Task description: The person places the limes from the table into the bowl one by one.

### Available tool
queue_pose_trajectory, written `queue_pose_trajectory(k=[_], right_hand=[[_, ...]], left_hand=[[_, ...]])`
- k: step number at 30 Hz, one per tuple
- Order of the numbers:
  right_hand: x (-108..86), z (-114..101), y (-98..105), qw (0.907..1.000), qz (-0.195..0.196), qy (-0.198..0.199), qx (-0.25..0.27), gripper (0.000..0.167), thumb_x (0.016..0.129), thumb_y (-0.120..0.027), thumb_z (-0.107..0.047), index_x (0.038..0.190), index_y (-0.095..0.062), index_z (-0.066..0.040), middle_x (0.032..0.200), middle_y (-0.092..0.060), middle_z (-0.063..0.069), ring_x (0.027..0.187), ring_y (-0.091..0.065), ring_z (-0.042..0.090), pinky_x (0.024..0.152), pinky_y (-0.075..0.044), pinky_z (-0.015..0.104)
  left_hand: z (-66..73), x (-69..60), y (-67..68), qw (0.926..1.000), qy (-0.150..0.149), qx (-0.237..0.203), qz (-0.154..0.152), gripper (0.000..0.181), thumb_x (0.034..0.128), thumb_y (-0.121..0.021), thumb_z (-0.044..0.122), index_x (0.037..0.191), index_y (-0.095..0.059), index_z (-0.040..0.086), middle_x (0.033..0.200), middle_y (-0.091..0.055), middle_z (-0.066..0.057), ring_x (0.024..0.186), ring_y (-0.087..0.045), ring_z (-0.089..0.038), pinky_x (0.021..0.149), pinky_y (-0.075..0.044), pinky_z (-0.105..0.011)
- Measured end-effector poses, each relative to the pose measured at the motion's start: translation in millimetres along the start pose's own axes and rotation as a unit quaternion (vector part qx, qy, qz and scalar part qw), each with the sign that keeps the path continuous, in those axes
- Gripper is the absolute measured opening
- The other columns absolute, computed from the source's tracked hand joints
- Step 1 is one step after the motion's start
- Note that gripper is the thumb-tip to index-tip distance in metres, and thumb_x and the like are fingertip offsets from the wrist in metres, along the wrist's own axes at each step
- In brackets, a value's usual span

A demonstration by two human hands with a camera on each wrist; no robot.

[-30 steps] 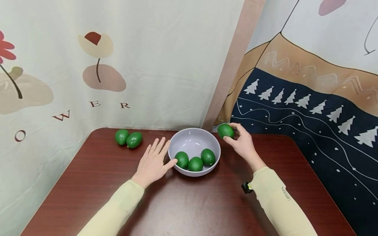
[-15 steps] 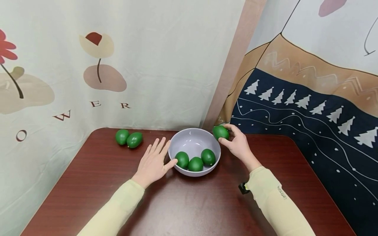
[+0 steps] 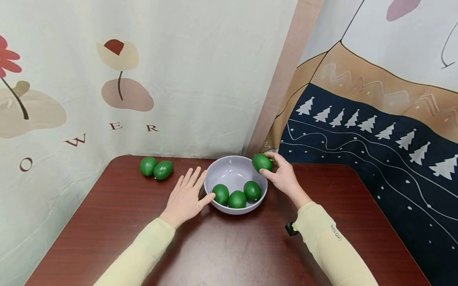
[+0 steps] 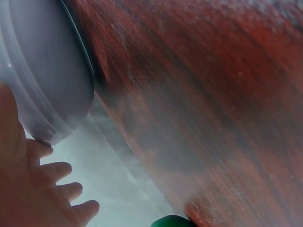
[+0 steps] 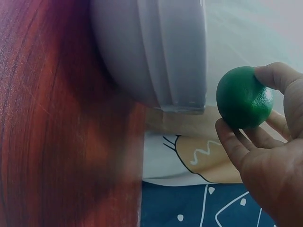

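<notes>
A pale lavender bowl (image 3: 232, 174) stands on the table with three green limes inside, among them a middle lime (image 3: 237, 199) near its front wall. My right hand (image 3: 282, 176) pinches another lime (image 3: 262, 163) between thumb and fingers, at the bowl's right rear rim. In the right wrist view this held lime (image 5: 245, 97) is beside the bowl's rim (image 5: 189, 56). My left hand (image 3: 184, 196) is at the bowl's left side, fingers straight and spread, thumb at the rim. Fingertips (image 4: 42, 149) of that hand touch or nearly touch the bowl in the left wrist view.
Two more limes, a left one (image 3: 148, 166) and a right one (image 3: 163, 170), lie side by side at the back left of the dark red wooden table (image 3: 229, 246). A pale curtain (image 3: 200, 79) and a patterned cloth (image 3: 358, 131) hang behind the table's rear edge.
My right hand has moved left with the lime, from right of the bowl to above its right rear rim. The left hand and the other limes have stayed in place.
</notes>
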State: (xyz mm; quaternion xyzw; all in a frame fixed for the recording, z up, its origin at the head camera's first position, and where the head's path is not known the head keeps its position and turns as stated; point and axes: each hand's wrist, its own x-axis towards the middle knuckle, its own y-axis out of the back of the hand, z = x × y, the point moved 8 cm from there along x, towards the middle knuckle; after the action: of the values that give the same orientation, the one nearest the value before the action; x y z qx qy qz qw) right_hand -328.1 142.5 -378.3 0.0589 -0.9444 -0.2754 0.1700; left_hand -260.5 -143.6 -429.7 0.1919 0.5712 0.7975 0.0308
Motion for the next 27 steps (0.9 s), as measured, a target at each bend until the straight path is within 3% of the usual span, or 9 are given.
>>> queue_pose_trajectory(k=[11, 27], right_hand=[[3.3, 1, -13, 1.0000, -0.009, 0.003, 0.003, 0.055, 0.088, -0.079, -0.004, 0.139, -0.059, -0.001, 0.135, -0.062, 0.023, 0.113, -0.070, 0.039, 0.095, -0.058, 0.051], [5.8, -2, -29, 0.9996, -0.027, 0.012, -0.001, 0.054, 0.088, -0.079, -0.004, 0.138, -0.060, 0.000, 0.127, -0.067, 0.022, 0.104, -0.068, 0.034, 0.094, -0.058, 0.049]], left_hand=[[0.9, -0.1, 1.1, 1.0000, 0.002, -0.005, 0.001, 0.082, 0.0984, -0.058, 0.059, 0.160, -0.040, 0.008, 0.166, -0.033, -0.018, 0.156, -0.024, -0.040, 0.124, -0.022, -0.059], [-0.5, -0.1, -0.7, 1.0000, 0.001, -0.003, -0.002, 0.082, 0.0986, -0.057, 0.060, 0.160, -0.039, 0.008, 0.166, -0.032, -0.018, 0.156, -0.023, -0.040, 0.125, -0.022, -0.059]])
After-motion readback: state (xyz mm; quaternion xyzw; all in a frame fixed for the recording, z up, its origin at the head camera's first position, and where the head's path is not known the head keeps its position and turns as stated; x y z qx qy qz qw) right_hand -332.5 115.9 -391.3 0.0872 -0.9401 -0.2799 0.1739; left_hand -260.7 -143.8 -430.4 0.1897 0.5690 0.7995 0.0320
